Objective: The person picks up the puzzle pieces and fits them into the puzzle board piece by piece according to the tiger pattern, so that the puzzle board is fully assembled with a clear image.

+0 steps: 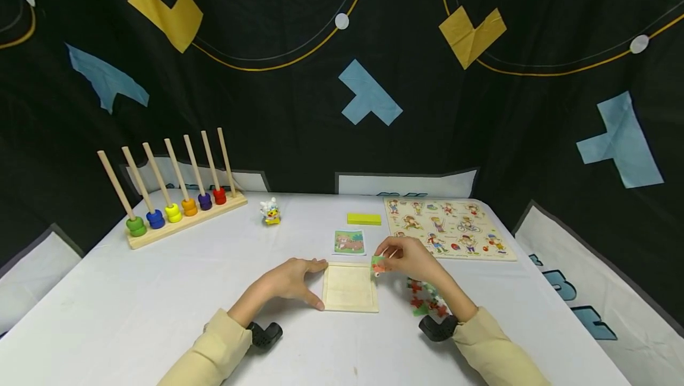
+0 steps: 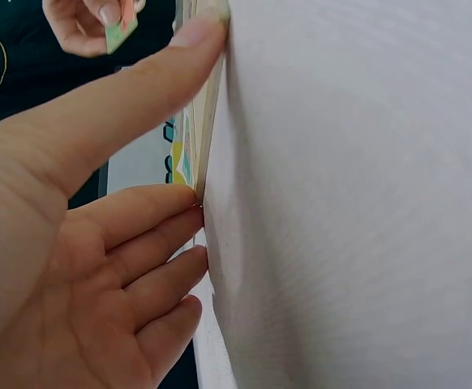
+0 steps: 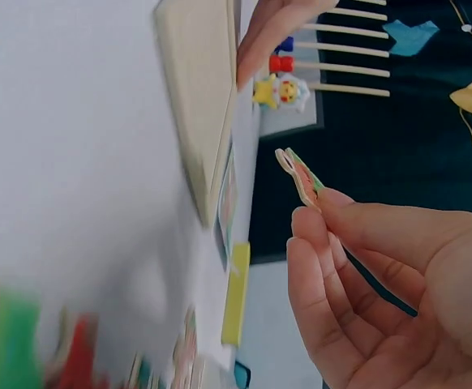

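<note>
My right hand (image 1: 407, 256) pinches a small green and red jigsaw puzzle piece (image 1: 377, 265) between thumb and fingertips, just over the right edge of a wooden puzzle tray (image 1: 350, 288). In the right wrist view the piece (image 3: 302, 178) is seen nearly edge-on, raised above the table. My left hand (image 1: 293, 281) rests against the tray's left side, thumb at the near corner and fingers toward the far one. The left wrist view shows its fingers (image 2: 159, 243) fairly straight, touching the tray's edge. Loose puzzle pieces (image 1: 418, 303) lie under my right forearm, partly hidden.
A picture card (image 1: 350, 242) lies behind the tray, with a yellow block (image 1: 364, 219) beyond it. At the back right is a peg puzzle board (image 1: 454, 228). A small figurine (image 1: 271, 212) and a rack of pegs with coloured rings (image 1: 187, 220) stand toward the left.
</note>
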`<act>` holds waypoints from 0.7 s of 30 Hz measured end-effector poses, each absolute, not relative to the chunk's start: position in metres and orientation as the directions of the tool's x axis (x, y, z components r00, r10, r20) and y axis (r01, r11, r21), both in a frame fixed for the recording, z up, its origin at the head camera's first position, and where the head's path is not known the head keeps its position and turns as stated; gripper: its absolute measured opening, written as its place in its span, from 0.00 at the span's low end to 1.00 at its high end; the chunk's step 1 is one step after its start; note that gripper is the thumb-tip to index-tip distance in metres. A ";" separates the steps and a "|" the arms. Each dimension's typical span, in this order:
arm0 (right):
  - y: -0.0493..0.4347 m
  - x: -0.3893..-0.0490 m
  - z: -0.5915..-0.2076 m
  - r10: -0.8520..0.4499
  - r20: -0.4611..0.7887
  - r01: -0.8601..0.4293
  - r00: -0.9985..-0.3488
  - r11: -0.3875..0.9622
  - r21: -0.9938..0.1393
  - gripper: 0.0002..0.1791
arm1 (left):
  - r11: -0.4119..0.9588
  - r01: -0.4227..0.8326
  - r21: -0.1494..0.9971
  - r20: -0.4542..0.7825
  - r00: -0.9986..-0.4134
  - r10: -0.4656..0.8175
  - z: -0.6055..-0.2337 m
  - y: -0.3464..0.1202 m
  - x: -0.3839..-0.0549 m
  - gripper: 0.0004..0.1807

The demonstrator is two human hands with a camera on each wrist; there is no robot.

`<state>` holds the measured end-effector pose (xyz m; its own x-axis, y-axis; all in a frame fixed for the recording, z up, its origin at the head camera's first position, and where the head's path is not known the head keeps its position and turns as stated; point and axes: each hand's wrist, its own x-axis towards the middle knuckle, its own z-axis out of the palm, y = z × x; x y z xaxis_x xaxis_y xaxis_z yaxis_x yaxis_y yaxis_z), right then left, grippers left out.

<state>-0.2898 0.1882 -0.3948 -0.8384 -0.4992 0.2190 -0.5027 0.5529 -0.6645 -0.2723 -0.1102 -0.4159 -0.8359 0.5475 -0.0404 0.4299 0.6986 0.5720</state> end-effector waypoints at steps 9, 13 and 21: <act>0.150 -0.296 -0.394 -0.542 0.174 -0.479 -0.822 0.494 -0.725 0.05 | 0.708 0.436 0.556 -0.047 -0.833 0.551 -0.415 -0.111 -0.272 0.51; 0.136 -0.300 -0.402 -0.541 0.151 -0.477 -0.828 0.535 -0.698 0.05 | 0.711 0.430 0.556 -0.054 -0.835 0.547 -0.415 -0.111 -0.272 0.51; 0.119 -0.307 -0.415 -0.542 0.099 -0.444 -0.834 0.553 -0.705 0.06 | 0.706 0.436 0.558 -0.049 -0.832 0.553 -0.416 -0.111 -0.273 0.51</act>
<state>-0.3073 0.1188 -0.4148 -0.8343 -0.5423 0.0992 -0.4436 0.5534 -0.7050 -0.2728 -0.1111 -0.4165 -0.8318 0.5529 -0.0487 0.4362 0.7056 0.5585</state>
